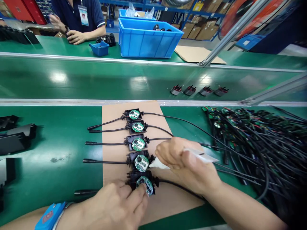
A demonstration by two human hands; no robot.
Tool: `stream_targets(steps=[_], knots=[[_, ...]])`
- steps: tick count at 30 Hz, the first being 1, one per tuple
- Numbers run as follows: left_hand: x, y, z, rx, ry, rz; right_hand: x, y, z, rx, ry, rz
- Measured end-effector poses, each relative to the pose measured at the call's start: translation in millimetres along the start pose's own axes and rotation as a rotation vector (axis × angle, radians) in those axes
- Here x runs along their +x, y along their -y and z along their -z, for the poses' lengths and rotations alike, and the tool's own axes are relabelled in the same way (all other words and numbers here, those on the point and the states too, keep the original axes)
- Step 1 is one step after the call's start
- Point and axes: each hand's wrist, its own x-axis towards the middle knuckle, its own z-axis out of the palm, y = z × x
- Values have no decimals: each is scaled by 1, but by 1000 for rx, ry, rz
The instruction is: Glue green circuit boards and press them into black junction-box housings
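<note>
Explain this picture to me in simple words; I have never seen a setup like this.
There is no machine doing the work: these are a person's two bare hands, seen from a camera worn on that person's head, looking forward and down. On the green table lies a cardboard sheet with five black cases in a row, each with a round green board. The left hand has its fingers on the nearest board. The right hand holds a white tube, its tip by the second-nearest board. A pile of cables lies right, black parts left. Beyond, another person is near a blue bin.
</note>
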Motion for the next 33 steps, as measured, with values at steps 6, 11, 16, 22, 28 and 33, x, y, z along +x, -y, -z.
stream_targets(steps=[6, 11, 16, 22, 28, 33], knots=[[-12, -26, 1, 45, 89, -74, -23, -13, -25, 37, 28, -33], [-25, -35, -12, -2, 43, 0, -19, -38, -25, -169, 142, 28], [-27, -36, -16, -20, 50, 35, -18, -33, -23, -284, 186, 53], [-30, -36, -16, -27, 52, 34, -27, -20, -22, -337, 181, 7], [-30, -36, -17, -50, 3, 49, -34, -14, -18, -351, 200, 0], [-28, -34, -15, -37, -7, 40, -35, -10, -11, -286, 156, -12]])
